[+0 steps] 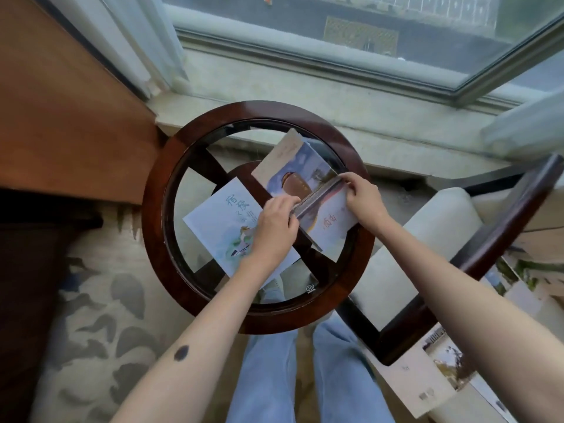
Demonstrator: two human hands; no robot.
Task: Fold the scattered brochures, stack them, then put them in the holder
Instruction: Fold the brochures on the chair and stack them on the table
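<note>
Both hands, left hand (276,222) and right hand (364,198), pinch a colourful paper brochure's (300,175) raised crease. It lies on a round glass-topped wooden table (158,215).

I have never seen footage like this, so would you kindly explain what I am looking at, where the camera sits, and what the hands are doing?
There is no machine here: a person wears a wide-angle camera on the head, so the one picture looks down along both bare arms. Below is a round glass-topped table with a dark wooden rim, beside a window. Two brochures lie on the glass: a pale blue brochure on the near left, and a purple brochure further back. The left hand and the right hand both pinch the raised fold of the purple one, creasing it. The left wrist lies over the blue one. More printed sheets lie on the chair at the right. I see no holder.
</note>
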